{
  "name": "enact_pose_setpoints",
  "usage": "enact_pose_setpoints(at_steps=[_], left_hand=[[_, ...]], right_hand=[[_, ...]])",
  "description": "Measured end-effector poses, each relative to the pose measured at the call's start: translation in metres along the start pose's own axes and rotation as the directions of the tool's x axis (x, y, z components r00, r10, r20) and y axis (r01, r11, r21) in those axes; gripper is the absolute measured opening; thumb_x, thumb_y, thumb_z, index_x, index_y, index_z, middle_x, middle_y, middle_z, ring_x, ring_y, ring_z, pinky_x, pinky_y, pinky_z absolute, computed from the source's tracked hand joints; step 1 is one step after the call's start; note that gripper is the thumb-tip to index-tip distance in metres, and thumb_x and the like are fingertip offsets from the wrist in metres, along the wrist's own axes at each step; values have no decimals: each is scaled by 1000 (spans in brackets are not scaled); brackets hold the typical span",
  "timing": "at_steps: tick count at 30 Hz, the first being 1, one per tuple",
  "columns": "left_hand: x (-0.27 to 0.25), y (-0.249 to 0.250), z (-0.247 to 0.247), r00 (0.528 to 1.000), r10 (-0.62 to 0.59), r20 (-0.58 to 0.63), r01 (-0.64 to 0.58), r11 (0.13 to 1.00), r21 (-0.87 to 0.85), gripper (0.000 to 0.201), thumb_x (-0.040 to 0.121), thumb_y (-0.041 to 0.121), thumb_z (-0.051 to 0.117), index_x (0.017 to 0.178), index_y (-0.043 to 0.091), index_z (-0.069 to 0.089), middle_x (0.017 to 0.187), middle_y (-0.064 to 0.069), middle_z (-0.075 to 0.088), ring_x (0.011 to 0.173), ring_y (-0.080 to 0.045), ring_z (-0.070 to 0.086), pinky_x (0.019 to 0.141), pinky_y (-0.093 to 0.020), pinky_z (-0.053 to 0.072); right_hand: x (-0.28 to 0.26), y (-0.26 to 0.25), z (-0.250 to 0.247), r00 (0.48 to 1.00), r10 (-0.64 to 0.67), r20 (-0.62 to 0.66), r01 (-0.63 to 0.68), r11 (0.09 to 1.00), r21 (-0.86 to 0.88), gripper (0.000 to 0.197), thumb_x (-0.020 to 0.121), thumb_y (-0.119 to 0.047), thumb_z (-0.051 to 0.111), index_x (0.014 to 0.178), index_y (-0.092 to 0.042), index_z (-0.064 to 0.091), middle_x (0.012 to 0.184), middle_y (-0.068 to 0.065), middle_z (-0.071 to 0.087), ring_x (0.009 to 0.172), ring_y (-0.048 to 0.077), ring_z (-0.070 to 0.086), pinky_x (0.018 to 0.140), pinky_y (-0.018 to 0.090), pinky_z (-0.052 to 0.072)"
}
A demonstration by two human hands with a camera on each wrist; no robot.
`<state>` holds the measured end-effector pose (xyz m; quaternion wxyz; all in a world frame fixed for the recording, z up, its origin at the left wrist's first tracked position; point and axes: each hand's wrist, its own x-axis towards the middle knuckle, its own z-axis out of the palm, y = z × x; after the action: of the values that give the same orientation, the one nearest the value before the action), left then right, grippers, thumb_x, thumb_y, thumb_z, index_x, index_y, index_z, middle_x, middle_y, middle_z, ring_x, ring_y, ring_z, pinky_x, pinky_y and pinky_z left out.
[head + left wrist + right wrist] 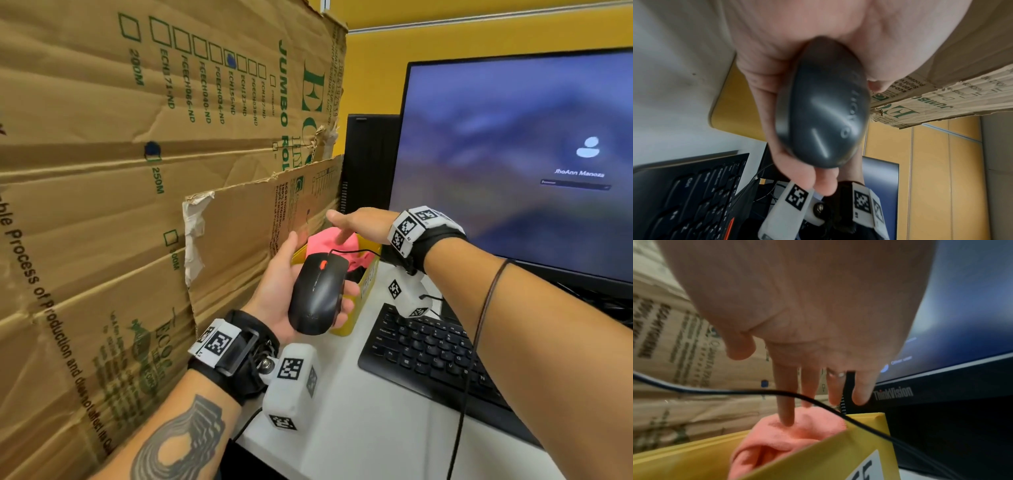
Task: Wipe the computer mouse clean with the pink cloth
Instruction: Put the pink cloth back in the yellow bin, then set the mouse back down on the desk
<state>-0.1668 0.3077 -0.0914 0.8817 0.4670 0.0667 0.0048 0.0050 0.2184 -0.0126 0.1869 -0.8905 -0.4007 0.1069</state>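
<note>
My left hand [291, 291] holds a black wired mouse [317, 294] with an orange wheel in its upturned palm, fingers curled under its right side. In the left wrist view the mouse [824, 104] fills the middle, gripped by fingers [813, 180] and thumb. The pink cloth [330, 245] lies bunched in a yellow bin [356, 305] behind the mouse. My right hand [349, 222] reaches over the bin with straight fingers. In the right wrist view its index fingertip [786, 420] touches the cloth [789, 438]. The mouse cable [859, 423] crosses under the fingers.
A black keyboard [438, 356] lies on the white desk [359, 428] to the right. A lit monitor [513, 154] stands behind it. Large cardboard sheets [120, 171] wall off the left side, close to the bin. A black computer case [370, 161] stands behind the bin.
</note>
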Motion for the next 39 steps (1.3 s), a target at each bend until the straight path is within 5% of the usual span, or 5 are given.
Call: enact_pose_setpoints(at_steps=[14,19,30,35,39], left_hand=[[12,3,-10,1000,15,-27,-16,999,-47,94,94,82,30,91,2,78,87,-24,68,64,-31,63,60,-33,53],[11,3,0,1000,7,10,-7,1000,-21,98,94,83,24,86,3,80,84,-21,67,65,-29,60,60,-31,50],[20,-17,94,996,37,81,-37,999,-9,68,104,63,34,107,4,67,85,-21,69,69,-33,66,62,-34,57],[38,-38,152,982,35,188,-21,997,-78,73,106,61,28,117,-1,65,86,-18,73,73,-29,67,73,-39,55],[59,-56,194,970,37,240,7,983,-182,72,108,59,31,144,0,52,130,-21,67,100,-34,69,77,-43,61]], right_hand=[[32,6,30,965,155,213,-207,947,247,75,96,-76,42,101,-9,75,96,12,77,87,23,70,69,30,51],[14,12,-1,999,-12,-40,18,985,172,71,106,-63,32,106,-11,81,111,4,78,113,24,71,110,48,49],[-125,40,-51,850,-141,-508,270,944,188,17,90,-24,78,85,-8,78,49,-15,64,51,8,57,57,16,44],[-198,67,-53,840,-70,-538,215,954,211,22,89,-31,80,98,-12,74,67,-6,72,55,12,61,53,15,46],[-240,100,-47,811,63,-581,72,976,207,42,76,-51,82,106,-25,68,97,-1,74,67,8,66,68,29,52]])
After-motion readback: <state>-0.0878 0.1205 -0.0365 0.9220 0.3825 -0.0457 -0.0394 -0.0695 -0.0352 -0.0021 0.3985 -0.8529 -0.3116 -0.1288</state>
